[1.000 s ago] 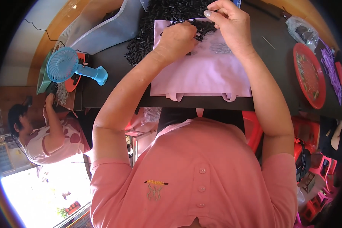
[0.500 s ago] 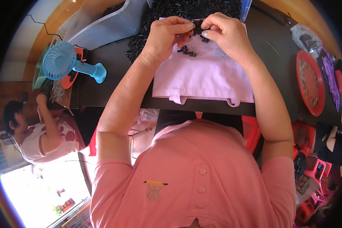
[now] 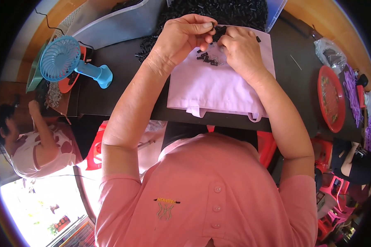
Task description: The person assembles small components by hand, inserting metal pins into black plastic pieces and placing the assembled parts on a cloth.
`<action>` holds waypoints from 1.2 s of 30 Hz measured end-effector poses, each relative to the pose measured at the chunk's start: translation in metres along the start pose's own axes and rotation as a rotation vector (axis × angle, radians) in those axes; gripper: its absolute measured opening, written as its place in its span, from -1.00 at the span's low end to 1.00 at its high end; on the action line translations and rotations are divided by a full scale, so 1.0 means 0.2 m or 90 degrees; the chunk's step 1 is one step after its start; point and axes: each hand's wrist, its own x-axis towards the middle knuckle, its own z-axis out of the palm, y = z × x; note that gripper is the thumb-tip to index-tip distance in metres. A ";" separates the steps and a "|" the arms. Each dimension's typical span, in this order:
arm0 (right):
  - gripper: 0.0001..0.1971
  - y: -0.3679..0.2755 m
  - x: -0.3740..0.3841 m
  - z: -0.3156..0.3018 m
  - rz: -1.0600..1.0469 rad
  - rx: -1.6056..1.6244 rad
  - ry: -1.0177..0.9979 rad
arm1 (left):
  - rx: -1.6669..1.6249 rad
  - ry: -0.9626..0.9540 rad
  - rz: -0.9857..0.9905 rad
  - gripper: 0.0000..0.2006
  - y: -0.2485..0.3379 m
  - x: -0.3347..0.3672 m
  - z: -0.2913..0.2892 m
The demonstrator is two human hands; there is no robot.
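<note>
Many small black pieces [image 3: 231, 12] heap at top centre of the head view: short, stubby, dark all over, slight shine on some. A loose cluster [image 3: 208, 58] of the same kind lies on a lilac cloth bag [image 3: 218, 92], upper middle of frame, fine grey bits beside it. Left hand [image 3: 180, 38], upper centre: thumb and index fingertip pinched together on one dark piece [image 3: 212, 26], other fingers half curled. Right hand [image 3: 243, 51], just right of it: fingers bent down over the bag, beside more black pieces; cannot tell whether it grips any. Blue fan [image 3: 61, 59] upper left, red tray [image 3: 332, 99] right side, both on the dark table [image 3: 127, 88].
</note>
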 end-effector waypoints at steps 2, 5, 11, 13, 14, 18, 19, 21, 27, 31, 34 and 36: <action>-0.87 -0.01 0.00 0.00 0.015 -0.009 -0.018 | 0.009 0.004 0.002 -0.84 0.01 0.00 0.00; -0.85 0.00 0.01 -0.01 0.020 -0.001 -0.024 | 0.040 0.020 -0.002 -0.85 0.00 0.00 0.00; -0.97 0.00 0.05 -0.13 0.315 0.617 0.041 | 0.120 0.045 -0.011 -0.84 -0.01 -0.02 0.04; -0.95 0.02 0.06 -0.14 0.331 0.688 0.050 | 0.151 0.036 -0.003 -0.84 -0.02 -0.03 0.06; -0.94 0.02 0.06 -0.15 0.347 0.759 0.059 | 0.151 0.035 -0.003 -0.84 -0.03 -0.03 0.07; -0.91 0.02 0.07 -0.19 0.361 0.816 0.057 | 0.160 0.015 0.001 -0.83 -0.05 -0.04 0.09; -0.89 0.02 0.06 -0.20 0.362 0.830 0.053 | 0.159 0.015 -0.007 -0.82 -0.05 -0.04 0.09; -0.87 0.03 0.06 -0.19 0.363 0.843 0.049 | 0.152 0.013 -0.010 -0.82 -0.05 -0.03 0.10; -0.87 0.03 0.06 -0.20 0.439 0.904 0.056 | 0.116 0.014 -0.025 -0.81 -0.05 -0.03 0.10; -0.89 0.02 0.06 -0.19 0.444 0.921 0.030 | 0.061 0.003 -0.038 -0.79 -0.04 -0.04 0.09; -0.90 0.00 0.06 -0.19 0.422 0.911 0.020 | 0.032 0.026 -0.045 -0.80 -0.04 -0.02 0.07; -0.91 -0.02 0.07 -0.19 0.417 0.898 0.014 | 0.021 0.036 -0.048 -0.81 -0.05 -0.01 0.03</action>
